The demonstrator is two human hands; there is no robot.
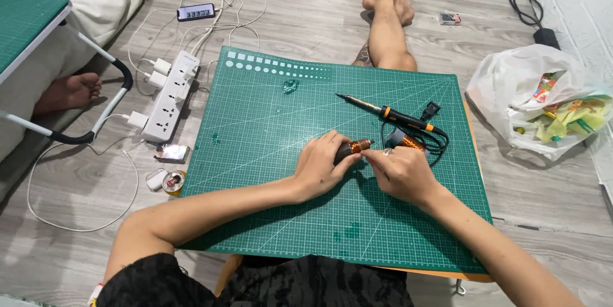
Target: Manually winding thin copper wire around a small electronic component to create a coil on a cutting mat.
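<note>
My left hand [324, 165] grips a small dark cylinder wound with copper wire [357, 147] over the middle of the green cutting mat [268, 128]. My right hand [401, 172] meets it from the right, fingertips pinched at the coil's copper end; a ring shows on one finger. Just behind my right hand lies a second copper-wound piece [408, 142]. A soldering iron [389, 113] with an orange and black handle rests on the mat beyond both hands, tip pointing left, its black cord looped beside it.
A white power strip [171, 93] with plugs and cables lies left of the mat. Small items sit near the mat's left edge, including a round tin [172, 182]. A white plastic bag [536, 99] is at right. Another person's legs [388, 20] stretch beyond the mat.
</note>
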